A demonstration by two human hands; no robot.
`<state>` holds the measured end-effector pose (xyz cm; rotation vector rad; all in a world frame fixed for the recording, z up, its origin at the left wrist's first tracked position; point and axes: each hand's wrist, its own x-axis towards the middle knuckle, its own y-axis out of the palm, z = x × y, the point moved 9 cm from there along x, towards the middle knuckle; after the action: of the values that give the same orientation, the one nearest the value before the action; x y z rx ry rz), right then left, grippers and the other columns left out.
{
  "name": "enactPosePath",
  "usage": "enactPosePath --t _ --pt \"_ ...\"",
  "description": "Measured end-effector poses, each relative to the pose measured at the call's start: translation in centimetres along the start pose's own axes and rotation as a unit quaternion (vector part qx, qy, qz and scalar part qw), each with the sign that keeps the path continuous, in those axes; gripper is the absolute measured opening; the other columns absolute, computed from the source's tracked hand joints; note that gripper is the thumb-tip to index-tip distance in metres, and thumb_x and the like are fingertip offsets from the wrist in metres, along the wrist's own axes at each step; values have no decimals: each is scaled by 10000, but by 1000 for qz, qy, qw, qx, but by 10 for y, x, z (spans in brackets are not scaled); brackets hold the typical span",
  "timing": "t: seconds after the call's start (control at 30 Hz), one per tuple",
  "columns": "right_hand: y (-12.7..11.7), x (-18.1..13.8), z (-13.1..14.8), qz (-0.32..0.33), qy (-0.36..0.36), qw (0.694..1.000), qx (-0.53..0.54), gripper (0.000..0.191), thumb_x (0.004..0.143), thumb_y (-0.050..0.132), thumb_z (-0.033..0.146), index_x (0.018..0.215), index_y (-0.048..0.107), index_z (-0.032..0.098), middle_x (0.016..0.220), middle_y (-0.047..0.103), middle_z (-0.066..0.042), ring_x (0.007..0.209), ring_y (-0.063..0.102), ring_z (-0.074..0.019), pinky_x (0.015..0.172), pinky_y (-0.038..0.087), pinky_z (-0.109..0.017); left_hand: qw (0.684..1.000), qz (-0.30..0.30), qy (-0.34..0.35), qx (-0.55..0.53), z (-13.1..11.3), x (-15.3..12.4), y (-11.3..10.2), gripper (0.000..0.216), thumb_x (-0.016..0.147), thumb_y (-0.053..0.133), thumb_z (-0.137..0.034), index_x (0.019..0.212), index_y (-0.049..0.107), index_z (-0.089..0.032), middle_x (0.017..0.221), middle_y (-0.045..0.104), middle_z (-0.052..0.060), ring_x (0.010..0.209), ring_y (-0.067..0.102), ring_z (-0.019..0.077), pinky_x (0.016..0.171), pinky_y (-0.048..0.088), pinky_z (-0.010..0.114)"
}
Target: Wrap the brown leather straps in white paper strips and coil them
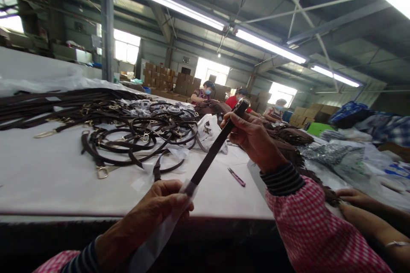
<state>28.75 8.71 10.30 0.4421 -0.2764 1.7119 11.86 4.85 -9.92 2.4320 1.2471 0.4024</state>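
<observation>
A dark brown strap (213,152) runs slantwise between my two hands above the white table. My right hand (253,136) pinches its upper end, close to a shiny metal ring (242,103). At the lower end, a translucent plastic sleeve (160,232) surrounds the strap, and my left hand (160,204) is closed on the sleeve there. The sleeve hangs down below the left hand. Purple-handled thread snips (236,177) lie on the table under the strap. Behind my hands spreads a tangle of dark straps with metal clasps (137,136).
A white plastic bag (209,130) sits behind the strap. Dark brown pieces are piled to the right, beside clear plastic bags (339,158). Another person's arm (368,217) reaches in at the lower right. Several co-workers (205,92) are farther back. The table's front edge (80,217) crosses below.
</observation>
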Motion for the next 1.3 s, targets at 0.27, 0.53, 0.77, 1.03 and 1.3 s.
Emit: enactPosePath --t 0.27,0.53,0.77,1.03,1.3 --pt "7 -14 -11 44 0 999 -12 275 837 835 408 950 772 165 891 731 -44 664 594 -106 492 450 -190 1000 9 -8 -8 -1 6 10 284 713 915 -346 813 776 -119 724 749 65 582 631 127 566 457 214" --pt "22 -29 -30 84 29 996 -15 254 839 824 401 951 777 178 906 731 -57 701 588 -130 517 441 -216 1000 -11 -13 14 -9 13 12 312 703 919 -381 805 764 -130 705 748 66 574 627 134 560 455 222" --pt "18 -32 -37 59 30 998 -9 249 825 827 416 908 778 186 910 727 -55 702 581 -134 512 431 -223 998 4 -7 65 -14 14 14 286 701 881 -359 847 766 -141 742 731 55 625 597 146 593 445 242" --pt "15 -38 -46 27 20 999 -5 226 833 827 391 912 786 184 911 728 -57 731 594 -143 515 426 -221 990 -31 12 136 -27 9 20 435 562 913 -171 957 729 -174 712 610 -44 678 496 119 600 361 214" --pt "38 -53 -62 64 43 997 -22 239 812 824 397 929 810 189 871 719 -51 716 581 -155 547 426 -254 990 -29 26 139 -35 23 20 392 580 894 -198 921 704 -160 711 625 -27 650 516 122 557 391 215"
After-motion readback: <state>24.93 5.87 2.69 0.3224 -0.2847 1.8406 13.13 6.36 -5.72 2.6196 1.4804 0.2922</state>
